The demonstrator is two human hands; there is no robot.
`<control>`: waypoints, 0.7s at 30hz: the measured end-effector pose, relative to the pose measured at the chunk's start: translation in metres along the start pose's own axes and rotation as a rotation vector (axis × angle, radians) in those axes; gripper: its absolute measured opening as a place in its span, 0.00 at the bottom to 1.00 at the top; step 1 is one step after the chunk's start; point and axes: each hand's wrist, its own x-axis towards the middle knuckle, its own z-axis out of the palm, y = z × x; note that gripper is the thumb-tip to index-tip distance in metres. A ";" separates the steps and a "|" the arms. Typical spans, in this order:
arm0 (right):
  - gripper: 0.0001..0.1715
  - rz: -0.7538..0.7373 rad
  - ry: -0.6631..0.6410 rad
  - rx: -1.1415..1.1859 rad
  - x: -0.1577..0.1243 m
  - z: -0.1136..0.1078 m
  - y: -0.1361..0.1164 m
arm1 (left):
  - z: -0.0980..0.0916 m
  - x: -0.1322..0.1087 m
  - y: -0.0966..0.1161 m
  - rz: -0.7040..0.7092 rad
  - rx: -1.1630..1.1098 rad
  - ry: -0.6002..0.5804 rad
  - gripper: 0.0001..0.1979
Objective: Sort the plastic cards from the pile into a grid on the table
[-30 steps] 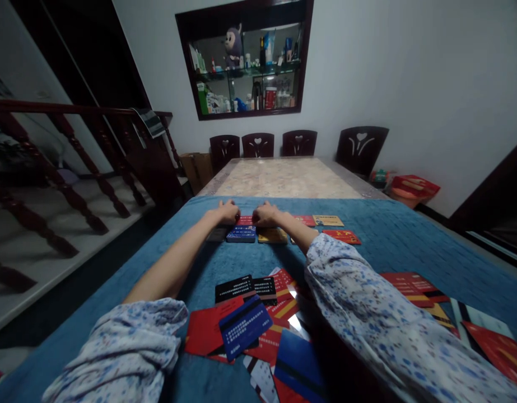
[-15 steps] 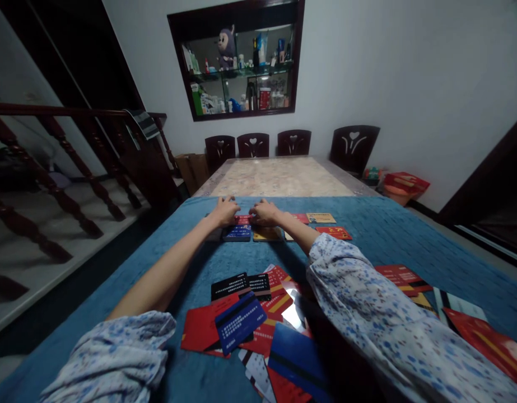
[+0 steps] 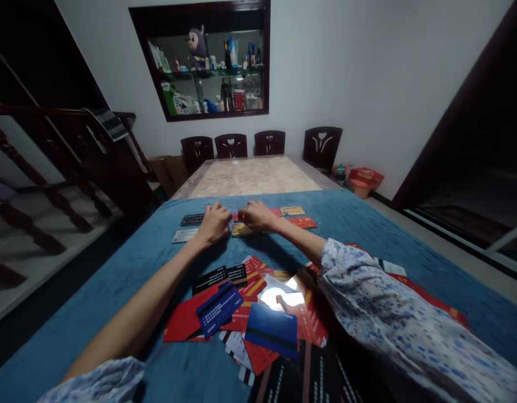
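Both my arms reach out over a blue cloth to a row of plastic cards. My left hand lies knuckles up with curled fingers, and what is under it is hidden. A black card and a pale grey card lie just left of it. My right hand is closed, its fingertips pinching the edge of a red card. A yellow card lies below the two hands. To the right lie another red card and a yellow card.
A loose heap of red, blue and black cards lies near me between my forearms. Beyond the cloth is a marble tabletop with several dark chairs. A wooden stair rail stands at the left, and a red box sits on the floor.
My hands have drawn slightly toward me and my left hand has curled over the blue card. The black and grey cards now show to its left. My view has swung to the right.
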 end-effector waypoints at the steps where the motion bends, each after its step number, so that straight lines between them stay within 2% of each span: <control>1: 0.13 0.000 0.003 0.001 -0.006 -0.001 0.000 | -0.001 -0.002 0.005 0.003 -0.008 0.013 0.10; 9: 0.12 0.013 0.030 0.010 -0.054 -0.011 0.002 | -0.007 -0.014 0.048 0.048 -0.075 0.071 0.11; 21: 0.11 0.058 0.109 0.031 -0.141 -0.025 0.024 | -0.016 -0.011 0.118 0.131 -0.151 0.056 0.15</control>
